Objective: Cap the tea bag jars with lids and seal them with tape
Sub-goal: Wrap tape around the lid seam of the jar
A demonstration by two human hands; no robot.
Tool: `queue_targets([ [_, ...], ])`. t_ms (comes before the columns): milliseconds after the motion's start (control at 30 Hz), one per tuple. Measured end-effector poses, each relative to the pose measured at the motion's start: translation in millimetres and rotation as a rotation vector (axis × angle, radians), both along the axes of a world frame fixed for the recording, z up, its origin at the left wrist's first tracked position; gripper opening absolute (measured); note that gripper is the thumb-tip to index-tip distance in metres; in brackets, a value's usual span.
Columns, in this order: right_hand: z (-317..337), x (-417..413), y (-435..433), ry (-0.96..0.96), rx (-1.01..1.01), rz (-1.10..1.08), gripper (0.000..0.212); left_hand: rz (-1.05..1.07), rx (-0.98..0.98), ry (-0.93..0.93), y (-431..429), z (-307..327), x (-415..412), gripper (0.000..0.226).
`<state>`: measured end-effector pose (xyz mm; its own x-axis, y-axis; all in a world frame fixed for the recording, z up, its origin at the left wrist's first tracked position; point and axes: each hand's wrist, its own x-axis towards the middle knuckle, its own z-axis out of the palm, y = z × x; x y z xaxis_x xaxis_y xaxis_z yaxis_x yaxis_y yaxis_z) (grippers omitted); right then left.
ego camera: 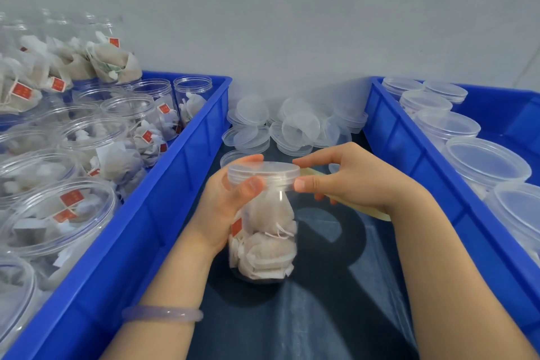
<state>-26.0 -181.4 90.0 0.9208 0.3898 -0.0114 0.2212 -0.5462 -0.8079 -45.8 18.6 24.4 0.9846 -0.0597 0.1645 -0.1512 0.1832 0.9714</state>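
The left hand (228,201) wraps its grip round the neck of the tea bag jar (263,245), thumb on the rim of the lid (263,171) seated on top. The right hand (350,175) pinches the lid's opposite rim between thumb and forefinger, a yellowish tape strip (374,212) running beneath its palm. The jar stands upright on the dark desk (336,286) between the left crate (163,193) of uncapped jars and the right crate (409,149) of capped ones, with loose lids (292,125) heaped behind.

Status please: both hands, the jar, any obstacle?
Left hand grips clear plastic tea bag jar. Right hand pinches its clear round lid; pale yellow strip under that hand. Nothing in the way.
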Motion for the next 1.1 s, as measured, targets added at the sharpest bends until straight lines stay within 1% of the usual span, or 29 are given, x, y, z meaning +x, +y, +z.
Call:
queue_targets([
  [133, 1.4, -1.1, -1.5, -0.043, 0.075, 0.062, 0.066, -0.181, -0.153, 0.05, -5.4, 0.2, -1.8, 0.108],
  [233, -0.7, -0.6, -0.4, -0.066, 0.036, 0.041, 0.066, -0.267, -0.184, 0.099, -4.2, 1.1, -3.2, 0.113],
  [300, -1.4, -0.9, -0.2, -0.056, 0.04, 0.026, 0.059, -0.203, -0.138, 0.121, -5.6, 1.7, -3.2, 0.117],
  [333, -1.8, -1.0, -0.2, -0.052, 0.04, 0.015, 0.051, -0.126, -0.101, 0.109, -6.5, 2.2, -2.8, 0.114],
  [400, -3.7, -1.2, 0.6, -0.053, 0.016, -0.01, 0.044, 0.045, -0.007, 0.027, -5.7, 4.8, -2.2, 0.096],
  [433, -4.7, -1.1, 1.7, -0.065, -0.003, -0.023, 0.046, 0.093, 0.056, -0.006, -4.8, 6.7, -2.6, 0.088],
  [467, -5.3, -0.9, 3.4, -0.086, -0.026, -0.029, 0.052, 0.112, 0.133, -0.018, -3.7, 7.8, -3.0, 0.088],
  [533, -3.1, -1.2, 7.5, -0.129, -0.096, -0.006, 0.068, 0.137, 0.246, 0.013, -1.8, 8.5, -3.2, 0.094],
  [567, -0.5, -2.3, 9.0, -0.135, -0.137, 0.017, 0.072, 0.147, 0.241, 0.03, -0.7, 8.5, -3.2, 0.09],
  [600, 2.6, -3.7, 9.4, -0.123, -0.165, 0.037, 0.072, 0.143, 0.205, 0.038, 0.7, 7.7, -2.6, 0.084],
  [667, 7.1, -6.1, 6.5, -0.063, -0.161, 0.069, 0.063, 0.106, 0.11, 0.052, 3.6, 6.9, -1.9, 0.074],
  [733, 9.4, -7.6, 2.2, -0.024, -0.139, 0.084, 0.054, 0.07, 0.052, 0.058, 6.4, 5.7, -0.6, 0.071],
  [800, 9.9, -7.2, -0.8, -0.013, -0.126, 0.074, 0.052, 0.047, 0.03, 0.05, 6.5, 5.5, -0.7, 0.07],
  [867, 9.7, -6.2, -2.5, -0.009, -0.099, 0.057, 0.049, 0.036, 0.022, 0.051, 5.7, 6.3, -0.6, 0.074],
  [967, 8.5, -4.2, -3.5, 0.017, -0.064, 0.062, 0.047, 0.023, 0.002, 0.052, 5.3, 6.8, -0.5, 0.097],
  [1100, 2.1, 0.1, -1.3, 0.045, -0.057, 0.074, 0.048, -0.01, -0.034, 0.037, 2.3, 6.8, -2.0, 0.102],
])
